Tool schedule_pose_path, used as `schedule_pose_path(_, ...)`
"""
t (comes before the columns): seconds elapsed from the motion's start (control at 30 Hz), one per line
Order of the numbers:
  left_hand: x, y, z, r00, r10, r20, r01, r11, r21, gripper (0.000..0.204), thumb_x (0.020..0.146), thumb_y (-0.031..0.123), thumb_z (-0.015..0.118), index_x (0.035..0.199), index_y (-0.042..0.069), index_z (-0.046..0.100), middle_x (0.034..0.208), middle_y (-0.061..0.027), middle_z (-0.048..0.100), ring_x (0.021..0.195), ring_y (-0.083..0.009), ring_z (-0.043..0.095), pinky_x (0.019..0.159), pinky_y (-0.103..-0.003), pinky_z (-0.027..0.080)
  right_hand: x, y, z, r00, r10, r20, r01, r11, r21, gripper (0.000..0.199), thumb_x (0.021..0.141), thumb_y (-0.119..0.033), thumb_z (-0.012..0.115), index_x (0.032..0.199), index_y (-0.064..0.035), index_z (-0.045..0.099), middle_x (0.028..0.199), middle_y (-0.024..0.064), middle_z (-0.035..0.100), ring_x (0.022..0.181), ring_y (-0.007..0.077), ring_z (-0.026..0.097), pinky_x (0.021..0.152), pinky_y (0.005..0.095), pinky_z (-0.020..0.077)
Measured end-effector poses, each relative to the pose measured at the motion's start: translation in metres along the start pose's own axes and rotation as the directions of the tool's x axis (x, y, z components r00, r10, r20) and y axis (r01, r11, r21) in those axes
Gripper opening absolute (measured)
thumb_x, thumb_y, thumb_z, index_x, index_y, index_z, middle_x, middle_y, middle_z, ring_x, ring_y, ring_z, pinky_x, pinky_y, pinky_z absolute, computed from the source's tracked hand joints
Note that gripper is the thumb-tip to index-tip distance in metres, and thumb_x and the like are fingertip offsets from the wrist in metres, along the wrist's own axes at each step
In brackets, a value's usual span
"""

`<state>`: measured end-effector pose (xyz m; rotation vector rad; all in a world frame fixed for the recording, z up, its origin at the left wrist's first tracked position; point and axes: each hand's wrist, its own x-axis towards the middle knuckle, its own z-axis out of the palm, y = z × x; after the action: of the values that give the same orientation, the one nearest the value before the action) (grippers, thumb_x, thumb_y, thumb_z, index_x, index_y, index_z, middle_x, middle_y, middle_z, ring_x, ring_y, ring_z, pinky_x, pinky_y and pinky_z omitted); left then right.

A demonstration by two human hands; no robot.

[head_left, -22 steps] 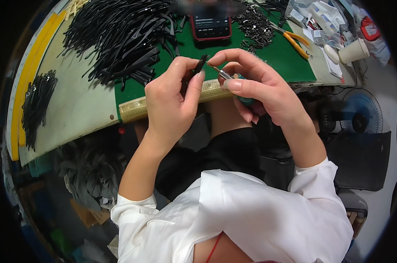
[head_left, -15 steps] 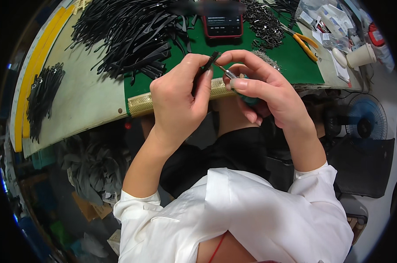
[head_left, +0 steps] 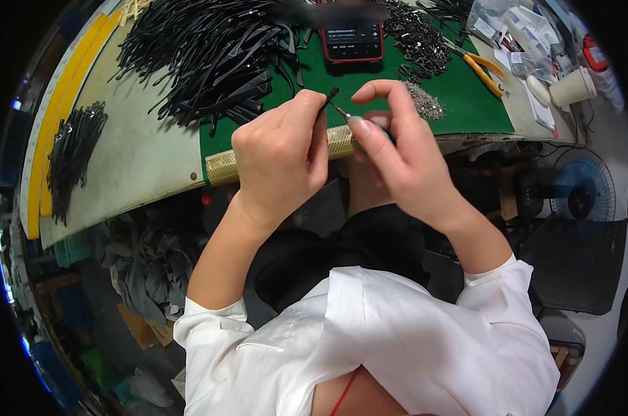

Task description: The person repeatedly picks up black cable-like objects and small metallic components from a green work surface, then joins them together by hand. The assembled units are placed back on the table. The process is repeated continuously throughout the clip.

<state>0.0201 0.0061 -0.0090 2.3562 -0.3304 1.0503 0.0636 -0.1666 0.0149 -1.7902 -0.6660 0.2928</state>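
Note:
My left hand (head_left: 276, 152) is closed around a slim black piece (head_left: 333, 93) that looks like an eyeglass temple; only its end sticks out past my thumb and forefinger. My right hand (head_left: 411, 156) grips a screwdriver (head_left: 342, 113), its thin shaft pointing at that end. Most of the screwdriver's handle is hidden behind my right fingers, and the right forefinger arches above the shaft. Whether the driver tip touches the piece is too small to tell. Both hands are held above the table's near edge, over a gold perforated strip (head_left: 222, 168).
Black eyeglass temples (head_left: 210, 62) lie heaped at the far left of a green mat (head_left: 466, 114); another bundle (head_left: 77, 156) is farther left. Beyond my hands are a red-cased phone (head_left: 353, 58), small black parts (head_left: 425, 52), tiny metal pieces (head_left: 426, 104) and orange-handled pliers (head_left: 484, 75). A fan (head_left: 579, 194) stands right.
My right hand has turned and shifted slightly left, hiding the screwdriver's teal handle. Its forefinger has moved away from the black piece. My left hand keeps its hold, almost in place.

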Motion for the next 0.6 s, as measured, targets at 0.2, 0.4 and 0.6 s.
schedule_pose_path(0.2,-0.002,-0.008,0.001,0.995,-0.050,0.083,0.024,0.959,0.284,0.014,0.077,0.002,0.065,0.089,0.007,0.058,0.071,-0.0076,0.062,0.059,-0.0263,0.063,0.051,-0.036,0.048,0.000,0.016,0.014,0.931,-0.365,0.014,0.281,0.692,-0.665,0.046,0.088,-0.016,0.069,0.125,-0.0012,0.046,0.090,0.0158,0.067,0.065,0.0337,0.066,0.058,0.0393,0.0523)
schedule_pose_path(0.4,0.014,-0.066,-0.035,0.996,-0.055,0.070,0.010,0.849,0.529,0.021,0.079,0.005,0.067,0.099,0.010,0.066,0.091,-0.0021,0.063,0.084,-0.0235,0.061,0.069,-0.038,0.052,-0.016,0.018,-0.026,0.990,-0.144,0.012,0.126,0.823,-0.553,0.047,0.085,-0.015,0.070,0.124,-0.0043,0.048,0.085,0.0175,0.065,0.068,0.0369,0.066,0.060,0.0434,0.0518)
schedule_pose_path(0.6,0.015,-0.093,-0.048,0.944,-0.223,0.243,0.085,0.876,0.474,0.019,0.080,0.015,0.075,0.091,0.004,0.063,0.086,-0.0075,0.059,0.080,-0.0289,0.061,0.069,-0.038,0.049,-0.025,0.029,-0.083,0.994,-0.012,-0.108,-0.051,0.827,-0.560,0.044,0.086,-0.013,0.066,0.125,-0.0056,0.047,0.092,0.0190,0.064,0.083,0.0387,0.067,0.074,0.0426,0.0521)
